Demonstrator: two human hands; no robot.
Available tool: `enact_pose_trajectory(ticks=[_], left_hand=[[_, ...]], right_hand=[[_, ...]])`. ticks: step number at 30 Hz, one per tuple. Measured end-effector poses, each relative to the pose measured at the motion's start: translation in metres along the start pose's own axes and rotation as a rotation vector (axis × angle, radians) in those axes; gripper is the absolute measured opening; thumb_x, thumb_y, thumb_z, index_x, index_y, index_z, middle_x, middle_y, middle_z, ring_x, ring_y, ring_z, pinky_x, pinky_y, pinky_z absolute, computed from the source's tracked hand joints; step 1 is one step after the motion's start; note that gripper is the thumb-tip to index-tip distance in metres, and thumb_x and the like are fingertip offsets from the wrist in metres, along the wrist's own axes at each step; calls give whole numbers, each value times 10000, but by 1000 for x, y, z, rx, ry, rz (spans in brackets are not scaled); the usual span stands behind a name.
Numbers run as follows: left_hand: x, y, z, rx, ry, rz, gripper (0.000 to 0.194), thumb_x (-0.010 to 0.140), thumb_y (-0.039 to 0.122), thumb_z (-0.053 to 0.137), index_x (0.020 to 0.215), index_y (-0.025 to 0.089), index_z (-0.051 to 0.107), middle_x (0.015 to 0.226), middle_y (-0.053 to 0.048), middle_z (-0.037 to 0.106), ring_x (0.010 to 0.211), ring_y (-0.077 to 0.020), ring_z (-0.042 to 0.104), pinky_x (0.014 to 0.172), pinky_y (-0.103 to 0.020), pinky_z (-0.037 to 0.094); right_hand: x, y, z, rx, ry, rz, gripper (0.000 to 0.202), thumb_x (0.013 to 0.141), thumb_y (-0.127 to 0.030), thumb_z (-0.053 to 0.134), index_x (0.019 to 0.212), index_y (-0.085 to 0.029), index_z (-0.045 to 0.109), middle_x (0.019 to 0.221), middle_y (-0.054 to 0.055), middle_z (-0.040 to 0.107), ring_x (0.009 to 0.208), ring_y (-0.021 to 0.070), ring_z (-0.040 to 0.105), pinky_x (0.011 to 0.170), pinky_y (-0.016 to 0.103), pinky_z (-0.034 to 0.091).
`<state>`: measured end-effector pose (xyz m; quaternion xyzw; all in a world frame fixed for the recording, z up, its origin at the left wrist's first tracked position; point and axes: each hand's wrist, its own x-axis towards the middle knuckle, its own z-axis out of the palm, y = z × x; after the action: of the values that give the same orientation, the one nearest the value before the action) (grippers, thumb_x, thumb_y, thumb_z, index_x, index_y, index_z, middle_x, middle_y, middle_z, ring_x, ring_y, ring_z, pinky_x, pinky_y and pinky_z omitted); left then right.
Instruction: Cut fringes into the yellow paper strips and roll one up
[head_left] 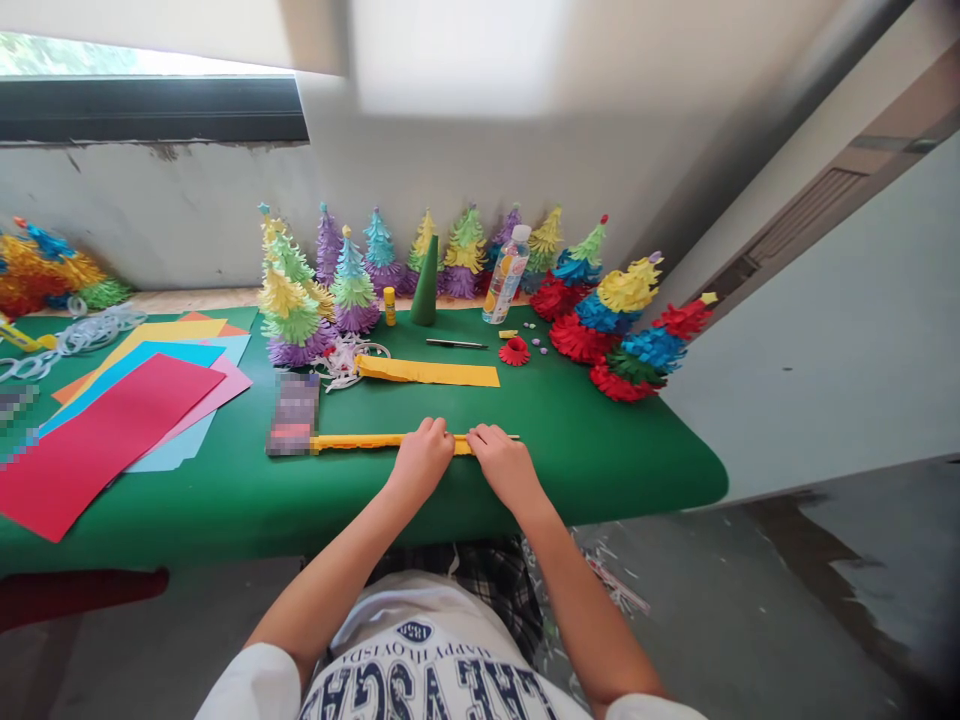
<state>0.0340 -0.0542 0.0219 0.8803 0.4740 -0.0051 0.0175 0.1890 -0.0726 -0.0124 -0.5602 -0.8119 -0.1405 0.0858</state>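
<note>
A narrow yellow paper strip (360, 442) lies across the front of the green table, with what looks like a thin pale stick along its upper edge at the right end. My left hand (424, 455) is closed on the strip near its middle. Just beside it, my right hand (501, 462) pinches the strip close to its right end. The fingertips hide part of the paper. Touching the strip's left end is a phone (294, 415), blurred out. Behind my hands lies a wider yellow paper strip (450, 373) with a ragged left part.
Fringed paper trees (352, 290) line the back. Among them stand a green cone (426, 285), a glue stick (389, 306) and a bottle (507, 275). A pen (456, 344) and red paper ring (514, 351) lie nearer. Coloured sheets (120, 440) overlap at left.
</note>
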Motion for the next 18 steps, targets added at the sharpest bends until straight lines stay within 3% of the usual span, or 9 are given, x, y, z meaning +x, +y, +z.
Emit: enact_pose_trajectory(ticks=[10, 18], left_hand=[[2, -5, -9, -22, -62, -41, 254, 931, 95, 401, 901, 138, 650, 972, -105, 563, 966, -215, 526, 674, -274, 490], [1, -8, -17, -37, -95, -36, 240, 938, 139, 426, 895, 161, 661, 976, -92, 566, 982, -210, 503, 685, -266, 485]], right_hand=[[-3, -1, -3, 23, -55, 16, 208, 915, -65, 455, 974, -153, 634, 961, 86, 652, 888, 172, 561, 596, 234, 407], [0, -1, -4, 59, -63, 37, 218, 911, -58, 454, 933, -155, 648, 1107, 95, 652, 988, 170, 567, 613, 210, 426]])
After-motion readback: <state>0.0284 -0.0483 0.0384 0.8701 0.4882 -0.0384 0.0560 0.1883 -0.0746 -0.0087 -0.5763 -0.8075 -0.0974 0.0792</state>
